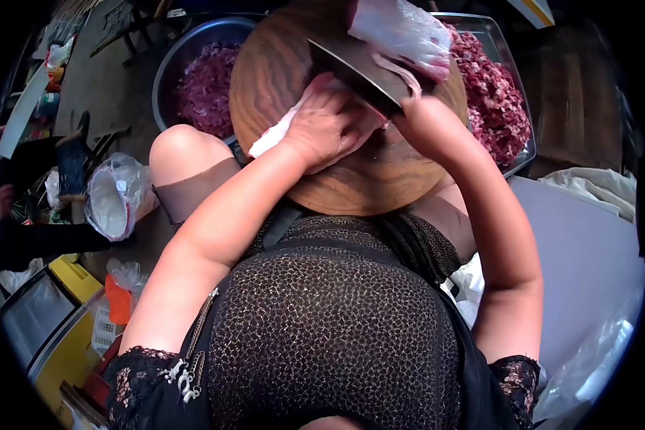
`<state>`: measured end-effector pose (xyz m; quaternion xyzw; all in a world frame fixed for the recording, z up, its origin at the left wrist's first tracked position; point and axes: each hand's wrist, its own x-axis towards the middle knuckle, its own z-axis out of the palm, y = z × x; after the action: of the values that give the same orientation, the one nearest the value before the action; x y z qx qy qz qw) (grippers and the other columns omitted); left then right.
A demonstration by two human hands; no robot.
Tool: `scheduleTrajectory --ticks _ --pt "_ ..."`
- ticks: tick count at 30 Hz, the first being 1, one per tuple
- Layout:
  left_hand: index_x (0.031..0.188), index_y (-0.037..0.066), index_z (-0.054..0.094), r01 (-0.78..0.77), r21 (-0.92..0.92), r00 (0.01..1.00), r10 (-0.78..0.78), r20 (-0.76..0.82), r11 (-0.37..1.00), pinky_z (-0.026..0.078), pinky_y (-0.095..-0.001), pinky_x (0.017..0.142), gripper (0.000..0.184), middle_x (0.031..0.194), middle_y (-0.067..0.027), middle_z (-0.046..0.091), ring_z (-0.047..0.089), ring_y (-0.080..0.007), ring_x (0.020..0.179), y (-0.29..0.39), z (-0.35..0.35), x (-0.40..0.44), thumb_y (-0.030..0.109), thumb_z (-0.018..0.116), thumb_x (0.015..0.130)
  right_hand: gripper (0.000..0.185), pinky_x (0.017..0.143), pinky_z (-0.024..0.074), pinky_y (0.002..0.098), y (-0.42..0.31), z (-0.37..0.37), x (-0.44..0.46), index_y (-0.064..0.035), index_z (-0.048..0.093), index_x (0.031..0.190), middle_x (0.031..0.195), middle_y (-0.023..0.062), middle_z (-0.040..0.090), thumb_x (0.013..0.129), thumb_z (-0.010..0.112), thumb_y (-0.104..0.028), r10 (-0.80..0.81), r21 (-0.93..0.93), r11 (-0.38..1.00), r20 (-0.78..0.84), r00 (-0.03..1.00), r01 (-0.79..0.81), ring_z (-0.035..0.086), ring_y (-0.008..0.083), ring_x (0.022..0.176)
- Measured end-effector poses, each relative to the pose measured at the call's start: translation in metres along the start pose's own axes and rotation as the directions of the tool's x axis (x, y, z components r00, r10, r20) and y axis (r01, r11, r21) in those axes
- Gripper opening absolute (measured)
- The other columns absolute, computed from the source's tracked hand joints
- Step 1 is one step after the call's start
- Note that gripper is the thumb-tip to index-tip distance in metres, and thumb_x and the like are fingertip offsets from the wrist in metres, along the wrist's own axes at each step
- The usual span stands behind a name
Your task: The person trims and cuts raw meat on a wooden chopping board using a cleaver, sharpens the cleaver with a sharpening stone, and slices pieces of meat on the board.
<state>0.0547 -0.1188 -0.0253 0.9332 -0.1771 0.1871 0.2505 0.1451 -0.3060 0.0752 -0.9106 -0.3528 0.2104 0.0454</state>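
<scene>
A round wooden chopping board lies in front of me. My left hand presses down on a slab of raw meat with a pale fatty edge, its fingers resting over the top. In my right hand is a cleaver, gripped by the handle, which my fingers hide. The broad blade slants up to the left, along the far side of the slab. A thin pale strip of meat lies against the blade's far side. Behind it, a larger piece of meat rests at the board's far edge.
Left of the board stands a metal bowl of cut meat. A metal tray with chopped meat is at the right. A clear plastic bag lies left of my knee. Another person's hand shows at the far left.
</scene>
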Motion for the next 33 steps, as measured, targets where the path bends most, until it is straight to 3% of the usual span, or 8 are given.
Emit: scheduleTrajectory --ticks 7,13,21,25,27,28,29,33 --pt "0.111 0.015 0.066 0.044 0.011 0.989 -0.045 0.141 0.999 0.037 -0.0434 0.105 0.033 0.120 -0.0107 0.054 0.048 -0.0313 0.118 0.011 -0.003 -0.002 0.028 0.064 0.081 0.019 0.071 0.0523 0.0497 0.009 0.029 -0.083 -0.0017 0.063 0.083 0.080 0.0216 0.067 0.088 0.050 -0.014 0.185 0.059 0.981 0.000 0.983 -0.185 0.066 0.0391 0.081" --pt "0.109 0.021 0.070 -0.116 0.081 0.989 0.107 0.101 0.990 0.002 -0.0614 0.116 0.029 0.107 -0.0068 0.059 0.051 -0.0268 0.109 0.013 -0.004 0.008 0.036 0.059 0.087 0.018 0.074 0.0521 0.0485 -0.020 0.031 -0.002 -0.0020 0.065 0.089 0.085 0.0215 0.067 0.086 0.052 -0.014 0.080 0.082 0.994 -0.082 0.993 -0.074 0.066 0.0397 0.084" --pt "0.110 0.015 0.069 -0.008 0.004 0.990 0.007 0.141 1.000 0.039 -0.0458 0.102 0.031 0.122 -0.0154 0.055 0.051 -0.0339 0.117 0.011 -0.005 -0.002 0.031 0.063 0.084 0.023 0.080 0.0487 0.0509 0.012 0.010 -0.011 -0.0021 0.065 0.096 0.089 0.0238 0.066 0.088 0.058 -0.022 0.221 0.270 0.956 -0.413 0.883 -0.113 0.063 0.0419 0.089" --pt "0.107 0.015 0.070 -0.005 0.001 0.997 0.005 0.077 1.000 0.040 -0.0440 0.100 0.028 0.116 -0.0140 0.057 0.053 -0.0345 0.112 0.024 -0.014 0.006 0.029 0.064 0.084 0.023 0.073 0.0486 0.0508 0.013 0.031 -0.077 -0.0013 0.065 0.098 0.084 0.0255 0.065 0.089 0.059 -0.022 0.217 0.280 0.952 -0.326 0.920 -0.125 0.062 0.0432 0.082" --pt "0.103 0.014 0.069 0.208 -0.056 0.903 -0.170 0.395 0.977 0.041 -0.0428 0.097 0.024 0.108 -0.0133 0.058 0.055 -0.0345 0.106 0.031 -0.015 0.001 0.028 0.065 0.084 0.021 0.075 0.0505 0.0511 0.004 0.041 -0.100 -0.0038 0.065 0.096 0.084 0.0221 0.067 0.090 0.052 -0.020 0.273 0.291 0.936 -0.256 0.927 -0.195 0.065 0.0401 0.082" --pt "0.101 0.015 0.069 0.073 -0.068 0.992 -0.066 0.111 0.995 0.041 -0.0423 0.096 0.023 0.107 -0.0113 0.056 0.054 -0.0330 0.105 0.025 -0.001 -0.009 0.027 0.066 0.082 0.021 0.074 0.0508 0.0508 0.004 0.051 -0.104 -0.0027 0.064 0.094 0.084 0.0220 0.067 0.090 0.052 -0.020 0.263 0.255 0.947 -0.256 0.930 -0.197 0.065 0.0399 0.082" --pt "0.101 0.015 0.069 0.070 -0.073 0.991 -0.061 0.115 0.995 0.041 -0.0423 0.096 0.023 0.107 -0.0113 0.056 0.054 -0.0330 0.105 0.016 0.010 -0.018 0.027 0.066 0.082 0.021 0.074 0.0511 0.0501 0.005 0.059 -0.100 -0.0021 0.063 0.091 0.084 0.0218 0.067 0.090 0.053 -0.020 0.306 0.171 0.945 -0.148 0.940 -0.280 0.065 0.0398 0.083" --pt "0.105 0.018 0.069 -0.002 -0.032 0.994 0.005 0.112 0.999 0.040 -0.0423 0.100 0.029 0.119 -0.0107 0.053 0.050 -0.0322 0.114 0.022 0.006 -0.020 0.027 0.067 0.078 0.022 0.075 0.0508 0.0507 0.004 0.051 -0.075 -0.0021 0.063 0.090 0.085 0.0223 0.067 0.090 0.052 -0.021 0.284 0.161 0.954 -0.211 0.935 -0.253 0.065 0.0404 0.085"
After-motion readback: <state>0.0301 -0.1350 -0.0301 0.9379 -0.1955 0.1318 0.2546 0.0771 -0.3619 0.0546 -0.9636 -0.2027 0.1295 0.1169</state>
